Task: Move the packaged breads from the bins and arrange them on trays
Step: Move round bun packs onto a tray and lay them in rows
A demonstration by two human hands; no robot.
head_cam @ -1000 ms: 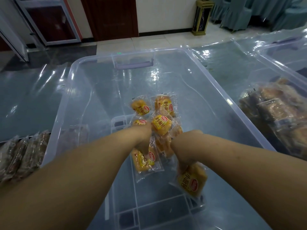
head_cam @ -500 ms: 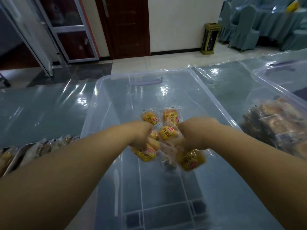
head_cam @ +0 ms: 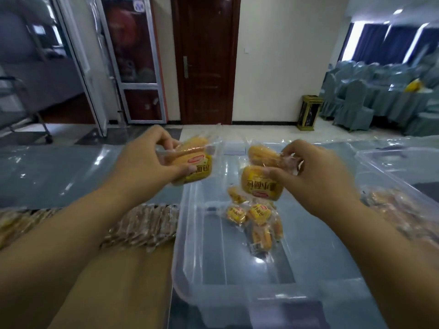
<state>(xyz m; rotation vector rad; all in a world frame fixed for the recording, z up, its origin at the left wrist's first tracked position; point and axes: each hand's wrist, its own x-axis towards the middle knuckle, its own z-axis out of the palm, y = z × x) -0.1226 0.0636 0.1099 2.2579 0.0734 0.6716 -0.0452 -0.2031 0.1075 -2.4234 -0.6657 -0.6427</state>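
My left hand (head_cam: 145, 160) grips yellow packaged breads (head_cam: 193, 162) and holds them up above the left edge of the clear plastic bin (head_cam: 187, 269). My right hand (head_cam: 311, 174) pinches two more yellow packaged breads (head_cam: 260, 184) by their wrappers, raised over the bin. Several yellow bread packs (head_cam: 254, 219) still lie on the bin's bottom. To the left of the bin, a tray (head_cam: 142, 224) holds rows of brown packaged breads.
A second clear bin (head_cam: 403, 181) with brown packaged breads stands at the right. The table is covered in shiny plastic sheeting (head_cam: 47, 172). Beyond it are a brown door (head_cam: 204, 60), a small waste bin (head_cam: 308, 112) and covered chairs (head_cam: 356, 105).
Both hands have risen out of the bin with bread packs in them, and the view has tilted up toward the room. The left hand has moved left toward the tray side.
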